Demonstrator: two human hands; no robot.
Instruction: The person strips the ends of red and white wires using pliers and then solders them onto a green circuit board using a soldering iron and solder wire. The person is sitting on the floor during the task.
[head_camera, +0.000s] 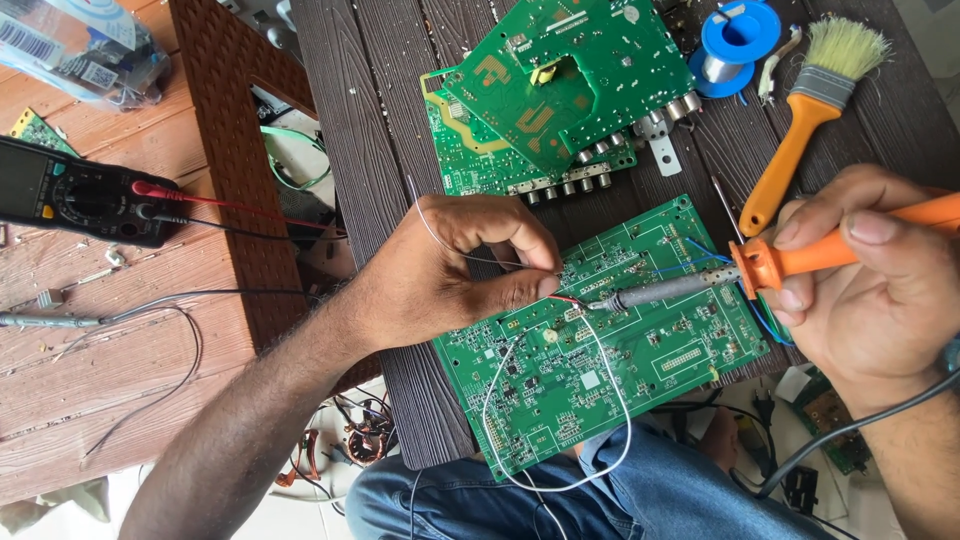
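Observation:
A green circuit board lies on the dark table's near edge, over my lap. My right hand grips an orange-handled soldering iron whose metal tip rests on the board near its upper middle. My left hand pinches a thin solder wire and a small red wire end right at the iron's tip. A white wire loops across the board and hangs off its front edge.
Two more green boards are stacked at the back. A blue solder spool and an orange brush lie at the back right. A black multimeter with red and black leads sits on the wooden surface at left.

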